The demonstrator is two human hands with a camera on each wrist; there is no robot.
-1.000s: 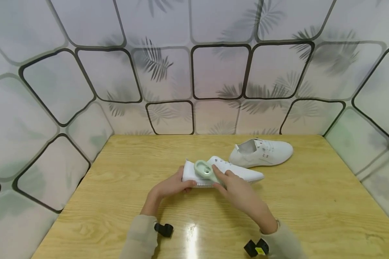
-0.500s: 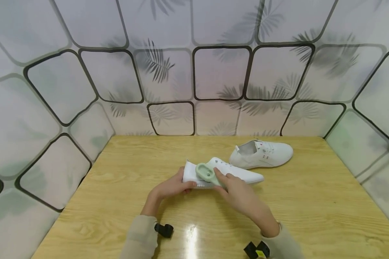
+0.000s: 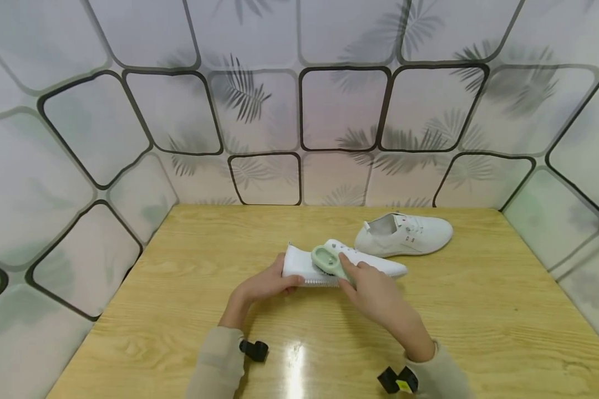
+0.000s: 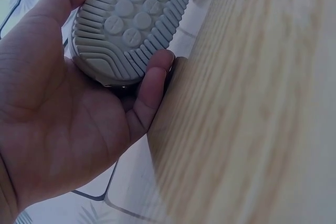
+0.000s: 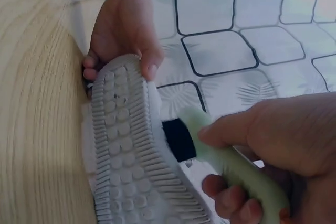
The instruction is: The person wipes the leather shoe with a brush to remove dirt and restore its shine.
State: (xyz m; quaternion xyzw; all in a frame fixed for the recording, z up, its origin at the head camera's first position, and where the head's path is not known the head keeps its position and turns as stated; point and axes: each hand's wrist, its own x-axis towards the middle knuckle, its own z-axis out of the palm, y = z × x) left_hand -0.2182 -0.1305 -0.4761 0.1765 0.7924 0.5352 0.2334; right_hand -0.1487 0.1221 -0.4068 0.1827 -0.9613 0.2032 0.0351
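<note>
White shoe (image 3: 295, 265) is tilted on its side over the table (image 3: 145, 327), sole (image 5: 123, 145) towards you; your left hand (image 3: 265, 285) grips its heel. Your right hand (image 3: 379, 296) holds a green brush (image 3: 324, 257) against it. Second shoe (image 3: 426, 235) rests just behind.

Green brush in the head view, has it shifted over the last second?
Yes, slightly to the right: judged against the farther white shoe lying on the table, the green brush sits closer to it than before.
</note>
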